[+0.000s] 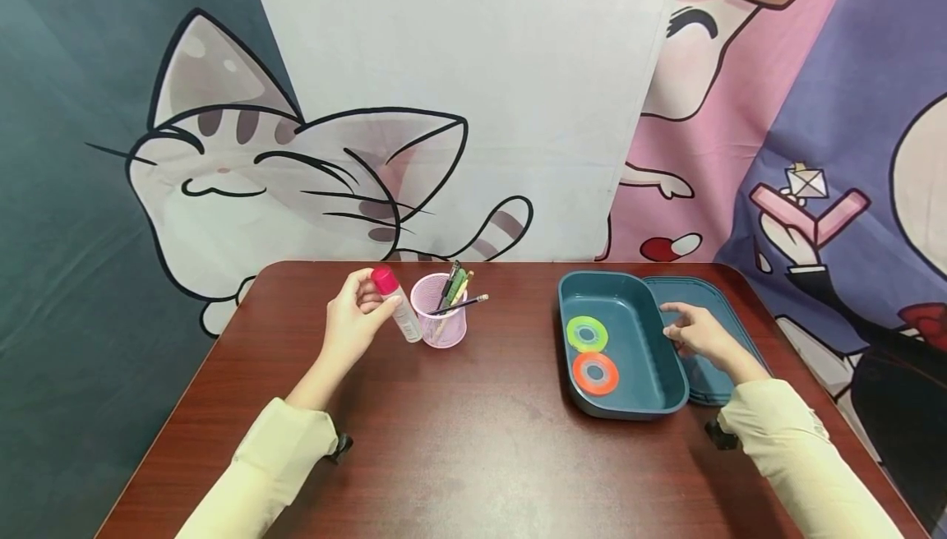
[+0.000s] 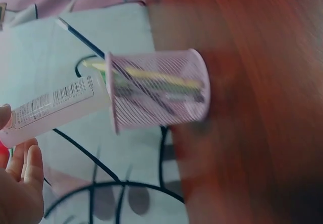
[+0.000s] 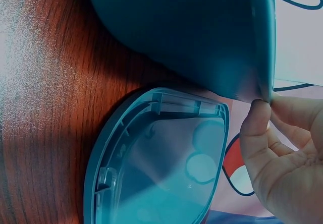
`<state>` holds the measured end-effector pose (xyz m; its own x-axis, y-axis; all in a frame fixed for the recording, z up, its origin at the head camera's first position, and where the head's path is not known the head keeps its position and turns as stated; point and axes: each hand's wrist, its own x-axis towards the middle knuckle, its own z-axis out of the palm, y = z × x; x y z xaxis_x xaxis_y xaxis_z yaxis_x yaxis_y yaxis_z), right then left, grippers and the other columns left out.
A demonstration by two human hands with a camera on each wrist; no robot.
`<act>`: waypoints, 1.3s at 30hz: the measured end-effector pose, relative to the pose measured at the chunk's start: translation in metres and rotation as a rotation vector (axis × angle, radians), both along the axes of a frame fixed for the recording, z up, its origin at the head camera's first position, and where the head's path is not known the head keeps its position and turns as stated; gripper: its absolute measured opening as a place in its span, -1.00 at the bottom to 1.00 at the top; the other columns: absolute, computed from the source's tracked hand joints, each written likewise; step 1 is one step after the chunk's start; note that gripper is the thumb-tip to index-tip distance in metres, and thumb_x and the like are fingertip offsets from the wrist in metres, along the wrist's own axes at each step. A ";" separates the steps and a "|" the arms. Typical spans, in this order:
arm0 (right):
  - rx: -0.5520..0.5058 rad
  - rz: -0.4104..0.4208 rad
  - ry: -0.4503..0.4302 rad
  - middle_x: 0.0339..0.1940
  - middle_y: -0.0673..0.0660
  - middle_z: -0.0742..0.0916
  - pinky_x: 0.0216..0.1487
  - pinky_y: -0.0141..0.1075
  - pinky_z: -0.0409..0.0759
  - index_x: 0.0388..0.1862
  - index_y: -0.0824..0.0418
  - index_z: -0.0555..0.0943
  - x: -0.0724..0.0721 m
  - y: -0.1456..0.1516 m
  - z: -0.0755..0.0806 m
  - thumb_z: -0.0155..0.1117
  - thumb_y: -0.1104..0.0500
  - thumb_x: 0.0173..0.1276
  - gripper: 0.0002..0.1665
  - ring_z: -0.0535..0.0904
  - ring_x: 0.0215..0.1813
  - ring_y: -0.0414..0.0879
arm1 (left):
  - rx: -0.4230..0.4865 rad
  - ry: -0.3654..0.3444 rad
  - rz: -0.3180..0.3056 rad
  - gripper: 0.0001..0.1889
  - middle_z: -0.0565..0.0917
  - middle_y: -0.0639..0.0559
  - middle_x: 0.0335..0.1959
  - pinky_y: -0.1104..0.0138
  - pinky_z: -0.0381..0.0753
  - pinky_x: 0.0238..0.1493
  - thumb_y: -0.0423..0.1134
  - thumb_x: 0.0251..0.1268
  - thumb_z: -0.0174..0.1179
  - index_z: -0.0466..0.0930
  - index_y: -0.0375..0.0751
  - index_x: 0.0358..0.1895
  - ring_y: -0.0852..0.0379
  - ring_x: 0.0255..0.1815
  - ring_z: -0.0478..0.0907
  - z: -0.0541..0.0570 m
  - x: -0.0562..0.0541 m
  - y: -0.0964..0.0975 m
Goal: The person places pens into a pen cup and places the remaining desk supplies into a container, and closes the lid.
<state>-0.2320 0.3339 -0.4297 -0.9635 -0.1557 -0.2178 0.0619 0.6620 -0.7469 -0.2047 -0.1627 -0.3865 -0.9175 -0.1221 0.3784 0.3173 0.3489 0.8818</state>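
Note:
My left hand (image 1: 353, 315) holds a clear bottle with a red cap, which looks like a glue bottle (image 1: 403, 315), near its cap. The bottle tilts, its base beside the pink mesh pen cup (image 1: 447, 333). In the left wrist view, that base overlaps the rim of the cup (image 2: 161, 90); whether they touch I cannot tell. Fingers and thumb of my right hand (image 1: 699, 332) pinch the right rim of a teal box (image 1: 639, 358), seen close up in the right wrist view at the box edge (image 3: 227, 42). A green tape roll (image 1: 587, 320) and an orange one (image 1: 608, 375) lie inside the box.
The teal lid (image 1: 713, 375) lies on the table right of the box, partly under my right hand. Pens and a pencil (image 1: 466, 304) lean out of the cup. Behind the brown table (image 1: 481, 457) hangs a printed cloth (image 1: 473, 46).

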 end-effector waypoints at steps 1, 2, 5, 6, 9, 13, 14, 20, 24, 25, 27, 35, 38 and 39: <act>0.001 -0.001 0.001 -0.38 0.26 0.55 -0.49 -0.23 0.53 0.23 0.47 0.14 0.000 0.000 0.000 -0.03 0.37 0.26 -0.44 0.42 -0.49 -0.10 | 0.003 -0.003 -0.006 -0.51 0.61 -0.26 -0.26 0.64 0.52 -0.28 -0.39 -0.11 0.33 0.39 -0.35 -0.02 0.46 -0.40 0.48 0.002 0.000 0.003; 0.000 0.000 0.003 -0.37 0.27 0.56 -0.49 -0.23 0.53 0.23 0.48 0.13 0.000 0.000 0.000 -0.03 0.37 0.26 -0.44 0.43 -0.50 -0.09 | 0.008 -0.004 -0.013 -0.52 0.61 -0.26 -0.27 0.62 0.53 -0.28 -0.39 -0.11 0.32 0.39 -0.34 -0.03 0.45 -0.41 0.49 0.005 0.000 0.007; 0.003 0.000 0.007 -0.36 0.30 0.56 -0.48 -0.23 0.54 0.22 0.49 0.14 0.001 -0.001 0.001 -0.02 0.36 0.26 -0.44 0.45 -0.50 -0.09 | 0.024 -0.005 -0.038 -0.53 0.60 -0.24 -0.29 0.56 0.56 -0.28 -0.37 -0.10 0.32 0.40 -0.33 -0.04 0.43 -0.42 0.51 0.010 0.000 0.019; 0.004 0.000 0.009 -0.35 0.30 0.57 -0.48 -0.23 0.54 0.22 0.49 0.14 0.001 -0.001 0.001 -0.01 0.36 0.26 -0.44 0.45 -0.50 -0.09 | 0.033 -0.007 -0.049 -0.53 0.60 -0.24 -0.30 0.54 0.57 -0.27 -0.36 -0.10 0.32 0.40 -0.33 -0.05 0.41 -0.42 0.51 0.011 0.001 0.023; 0.007 0.004 0.011 -0.36 0.30 0.57 -0.48 -0.22 0.54 0.22 0.49 0.15 0.001 -0.001 0.001 -0.01 0.36 0.26 -0.44 0.45 -0.51 -0.09 | 0.059 -0.018 -0.085 -0.53 0.60 -0.22 -0.30 0.52 0.57 -0.26 -0.34 -0.10 0.33 0.41 -0.32 -0.05 0.36 -0.41 0.52 0.015 0.001 0.035; 0.012 0.003 0.009 -0.38 0.27 0.56 -0.48 -0.23 0.54 0.22 0.48 0.15 0.000 0.000 0.000 -0.01 0.35 0.26 -0.44 0.45 -0.52 -0.10 | 0.098 -0.039 -0.141 -0.55 0.60 -0.21 -0.29 0.53 0.57 -0.24 -0.34 -0.09 0.32 0.40 -0.30 -0.05 0.32 -0.38 0.53 0.020 0.001 0.051; 0.012 0.004 0.010 -0.38 0.27 0.56 -0.48 -0.23 0.54 0.22 0.49 0.15 0.000 0.000 0.000 -0.01 0.35 0.27 -0.44 0.45 -0.53 -0.10 | 0.111 -0.042 -0.157 -0.55 0.59 -0.21 -0.28 0.52 0.57 -0.24 -0.35 -0.08 0.31 0.40 -0.30 -0.05 0.31 -0.38 0.53 0.021 0.001 0.056; 0.009 0.006 0.012 -0.37 0.30 0.56 -0.49 -0.24 0.54 0.22 0.50 0.14 0.000 -0.001 0.000 0.00 0.35 0.27 -0.44 0.44 -0.52 -0.11 | 0.172 -0.037 -0.251 -0.57 0.59 -0.24 -0.27 0.46 0.58 -0.23 -0.40 -0.06 0.28 0.39 -0.32 -0.05 0.29 -0.37 0.54 0.027 0.000 0.084; 0.010 0.003 0.009 -0.37 0.30 0.56 -0.49 -0.23 0.54 0.22 0.49 0.14 0.001 -0.001 0.001 0.00 0.35 0.27 -0.44 0.45 -0.52 -0.11 | 0.193 -0.033 -0.345 -0.55 0.58 -0.30 -0.25 0.43 0.58 -0.22 -0.44 -0.05 0.26 0.36 -0.36 -0.02 0.24 -0.35 0.53 0.030 0.001 0.106; 0.010 0.002 0.007 -0.37 0.30 0.56 -0.48 -0.22 0.55 0.22 0.49 0.14 0.001 -0.001 0.001 -0.01 0.35 0.27 -0.44 0.45 -0.51 -0.11 | 0.192 -0.035 -0.365 -0.55 0.57 -0.30 -0.25 0.41 0.58 -0.22 -0.44 -0.05 0.26 0.36 -0.36 -0.02 0.22 -0.34 0.54 0.031 0.001 0.111; 0.009 -0.001 0.003 -0.36 0.29 0.56 -0.46 -0.21 0.55 0.23 0.49 0.14 0.001 0.000 0.001 -0.02 0.35 0.27 -0.44 0.46 -0.49 -0.10 | 0.179 -0.043 -0.402 -0.54 0.58 -0.29 -0.25 0.39 0.59 -0.21 -0.43 -0.05 0.27 0.36 -0.34 -0.01 0.17 -0.33 0.54 0.032 0.002 0.122; 0.008 -0.001 0.009 -0.37 0.29 0.56 -0.46 -0.23 0.56 0.22 0.49 0.15 0.001 0.000 0.000 -0.02 0.35 0.27 -0.44 0.46 -0.50 -0.09 | 0.094 -0.029 -0.532 -0.57 0.60 -0.31 -0.28 0.40 0.60 -0.23 -0.46 -0.06 0.25 0.37 -0.41 -0.04 -0.02 -0.32 0.58 0.044 0.013 0.159; 0.005 -0.003 0.012 -0.37 0.29 0.56 -0.47 -0.23 0.55 0.22 0.48 0.15 0.001 0.000 0.000 -0.01 0.35 0.27 -0.44 0.45 -0.50 -0.08 | 0.092 -0.051 -0.550 -0.58 0.61 -0.30 -0.27 0.42 0.59 -0.22 -0.45 -0.05 0.25 0.38 -0.40 -0.05 -0.04 -0.32 0.57 0.044 0.014 0.170; 0.003 -0.004 0.012 -0.37 0.30 0.56 -0.47 -0.23 0.55 0.23 0.49 0.15 0.001 0.000 0.000 -0.01 0.35 0.27 -0.44 0.45 -0.50 -0.09 | 0.098 -0.066 -0.553 -0.58 0.60 -0.30 -0.27 0.43 0.59 -0.21 -0.45 -0.04 0.25 0.37 -0.40 -0.05 -0.03 -0.31 0.57 0.044 0.014 0.173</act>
<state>-0.2307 0.3335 -0.4296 -0.9666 -0.1516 -0.2065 0.0551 0.6641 -0.7456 -0.1910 0.0108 -0.3428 -0.8761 0.3522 0.3292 0.3726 0.0613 0.9260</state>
